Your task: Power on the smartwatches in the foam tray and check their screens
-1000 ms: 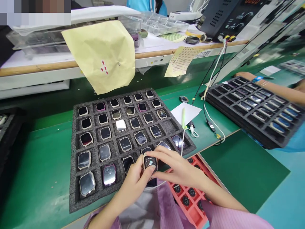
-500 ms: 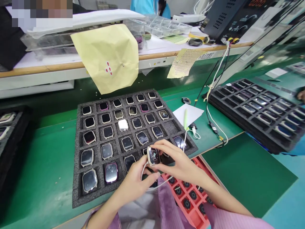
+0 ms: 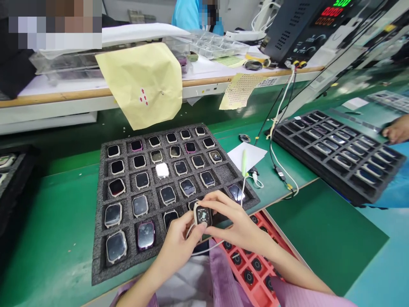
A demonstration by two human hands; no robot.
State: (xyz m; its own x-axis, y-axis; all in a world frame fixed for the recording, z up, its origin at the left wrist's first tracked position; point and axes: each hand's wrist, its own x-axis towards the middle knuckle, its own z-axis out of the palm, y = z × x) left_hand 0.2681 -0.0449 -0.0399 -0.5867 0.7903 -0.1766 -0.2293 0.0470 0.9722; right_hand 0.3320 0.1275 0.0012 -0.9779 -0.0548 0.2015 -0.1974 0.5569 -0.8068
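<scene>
A smartwatch case [image 3: 202, 214] without a strap, its screen lit with a dial, is gripped by both of my hands above the front edge of the grey foam tray [image 3: 97, 251]. My left hand [image 3: 182, 237] closes round its lower left side, thumb tip over the bottom of the screen. From the right, my right hand [image 3: 234, 219] pinches the case between fingers and thumb. A white cable [image 3: 211, 248] runs from behind my left fingers below the watch; where it ends there is hidden. Rows of similar watch cases [image 3: 116, 246] lie face up in the tray's compartments.
A red tray [image 3: 260, 294] of round black parts sits under my right forearm. Right of the foam tray lie white paper [image 3: 252, 152] and a green pen-like stick [image 3: 244, 162]. Another watch tray [image 3: 322, 160] stands further right, near another person's hand [image 3: 398, 129]. Yellow paper [image 3: 143, 85] hangs from the shelf.
My left thumb has moved up onto the lower part of the watch screen. My view has shifted slightly, and more of the other person's hand shows at the right.
</scene>
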